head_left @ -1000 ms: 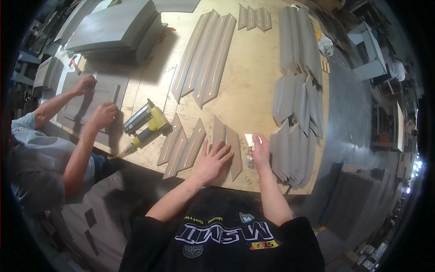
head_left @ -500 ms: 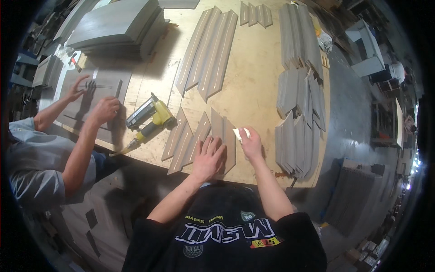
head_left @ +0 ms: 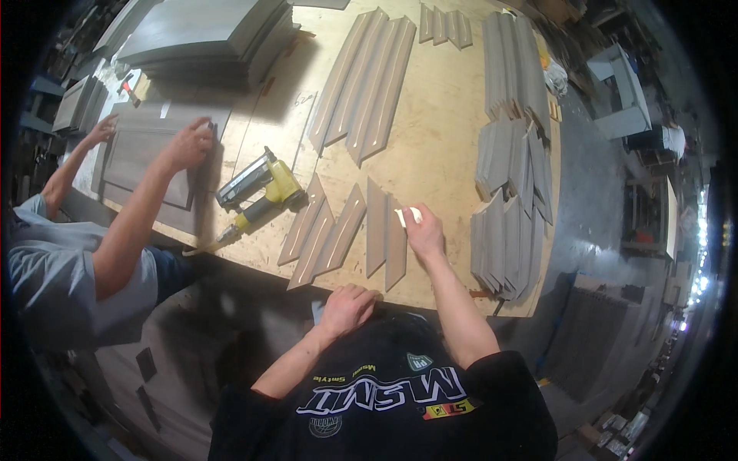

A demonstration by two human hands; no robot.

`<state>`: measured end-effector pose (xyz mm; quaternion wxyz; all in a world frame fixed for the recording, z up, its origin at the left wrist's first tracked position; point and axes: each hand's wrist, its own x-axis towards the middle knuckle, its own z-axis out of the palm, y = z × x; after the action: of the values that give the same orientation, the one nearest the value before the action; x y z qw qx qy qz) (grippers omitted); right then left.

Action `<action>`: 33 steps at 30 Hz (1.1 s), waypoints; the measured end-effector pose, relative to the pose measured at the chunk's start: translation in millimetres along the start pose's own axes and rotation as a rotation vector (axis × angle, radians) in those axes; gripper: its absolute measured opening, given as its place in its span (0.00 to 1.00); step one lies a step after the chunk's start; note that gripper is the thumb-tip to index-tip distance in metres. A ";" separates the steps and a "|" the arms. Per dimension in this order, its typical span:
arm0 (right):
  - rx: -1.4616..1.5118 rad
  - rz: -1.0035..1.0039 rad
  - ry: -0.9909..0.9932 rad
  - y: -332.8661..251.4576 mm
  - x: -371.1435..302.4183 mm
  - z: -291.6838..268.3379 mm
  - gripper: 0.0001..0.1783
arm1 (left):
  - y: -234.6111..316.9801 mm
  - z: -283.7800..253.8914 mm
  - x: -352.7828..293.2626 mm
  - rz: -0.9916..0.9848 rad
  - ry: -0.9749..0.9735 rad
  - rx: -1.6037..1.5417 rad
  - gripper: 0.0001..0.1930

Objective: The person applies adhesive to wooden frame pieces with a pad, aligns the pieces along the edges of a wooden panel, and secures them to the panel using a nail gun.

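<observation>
White item (head_left: 417, 213): gripped in your right hand (head_left: 427, 233), beside two grey-brown strips (head_left: 376, 230); likely light and soft, best held around its middle.
Strips: lying flat on the table (head_left: 442, 131); probably light, stiff, chip-prone at pointed tips; take their long edges.
Left hand (head_left: 350, 310): yours, loosely curled at the table's edge.

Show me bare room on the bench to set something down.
Widest: between the long strips and right stacks. Smaller: between the right hand and those stacks; between nail gun and long strips. Crowded: left side, with panel and big stack; near edge, around short strips.
</observation>
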<state>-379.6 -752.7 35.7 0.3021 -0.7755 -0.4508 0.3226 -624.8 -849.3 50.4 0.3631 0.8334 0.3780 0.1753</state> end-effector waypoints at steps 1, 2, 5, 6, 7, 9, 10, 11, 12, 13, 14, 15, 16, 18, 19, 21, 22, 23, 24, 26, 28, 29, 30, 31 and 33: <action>-0.012 0.014 -0.002 0.8 -1.7 -0.6 0.19 | 0.5 -0.2 0.2 -0.002 0.003 -0.003 0.15; -0.015 0.014 -0.003 1.8 -4.2 -1.7 0.19 | 0.6 -0.3 1.2 0.000 0.013 -0.010 0.12; 0.033 0.013 -0.016 2.8 -13.3 -5.2 0.19 | -2.9 -0.5 2.2 -0.003 -0.003 -0.024 0.11; 0.027 0.029 -0.024 6.3 -17.4 -5.0 0.18 | -3.6 -1.3 2.7 -0.005 -0.036 -0.029 0.13; 0.023 0.046 -0.031 10.0 -22.4 -5.3 0.18 | -3.8 -1.7 3.1 -0.002 -0.038 -0.032 0.13; 0.019 0.017 -0.019 15.3 -35.6 -6.6 0.18 | -2.9 -2.7 3.5 -0.001 -0.039 -0.018 0.13; 0.018 -0.014 -0.011 16.8 -42.9 -7.7 0.18 | -2.2 -2.7 4.1 0.000 -0.042 -0.021 0.13; 0.016 -0.009 -0.010 18.4 -49.9 -9.2 0.18 | -1.6 -2.4 4.8 -0.006 -0.040 -0.018 0.13; -0.007 -0.012 -0.016 19.6 -57.2 -10.6 0.19 | -1.2 -2.2 5.0 -0.013 -0.038 -0.015 0.12; -0.031 -0.015 -0.022 20.8 -64.6 -11.9 0.19 | -0.9 -1.6 4.8 -0.012 -0.042 -0.017 0.12; -0.031 -0.010 -0.021 22.5 -72.2 -12.9 0.19 | -0.6 -0.6 4.4 -0.010 -0.031 -0.004 0.12; -0.024 -0.008 -0.021 23.2 -78.8 -14.3 0.19 | -0.6 0.2 5.0 -0.006 -0.018 0.008 0.11; -0.016 -0.007 -0.022 23.4 -85.1 -15.8 0.19 | -0.9 1.3 5.2 -0.004 -0.021 0.005 0.11; -0.012 0.037 -0.053 20.8 -98.1 -20.3 0.19 | -2.1 3.1 4.9 0.006 -0.005 0.010 0.11; -0.007 0.077 -0.086 20.5 -103.7 -21.3 0.19 | -2.4 3.6 4.9 0.007 -0.006 0.007 0.11; -0.036 0.103 -0.104 22.6 -113.4 -21.3 0.19 | -2.6 4.1 5.2 0.001 -0.018 0.036 0.08; -0.064 0.126 -0.124 23.1 -116.6 -21.4 0.19 | -3.3 4.4 5.8 0.006 -0.013 0.035 0.08; -0.067 0.128 -0.122 23.5 -118.4 -21.4 0.19 | -3.4 4.0 5.9 0.005 -0.013 0.031 0.07; -0.081 0.119 -0.139 23.4 -119.3 -20.9 0.19 | -3.5 3.2 5.6 -0.002 -0.018 0.039 0.07; -0.093 0.106 -0.163 27.9 -121.4 -19.6 0.19 | -3.1 1.9 5.2 -0.015 -0.019 0.050 0.07; -0.171 0.006 -0.092 36.4 -119.4 -20.6 0.18 | -3.5 -1.6 8.7 -0.015 0.041 -0.053 0.08; -0.166 -0.001 -0.098 40.6 -116.0 -25.5 0.18 | -2.3 -3.2 11.4 -0.021 0.046 -0.047 0.08; 0.187 0.230 -0.121 40.2 -111.3 -33.6 0.17 | 2.0 -6.3 16.3 -0.060 0.125 -0.045 0.12; 0.541 0.462 -0.143 40.6 -107.1 -39.3 0.16 | 5.5 -7.8 21.5 -0.099 0.203 -0.041 0.15; 0.690 0.418 -0.105 44.1 -96.5 -42.4 0.16 | 5.4 -5.7 37.1 -0.116 0.207 0.011 0.21</action>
<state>-361.8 -864.6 50.0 0.4491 -0.6860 -0.1636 0.5486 -601.0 -821.0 58.9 0.3270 0.7895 0.4621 0.2372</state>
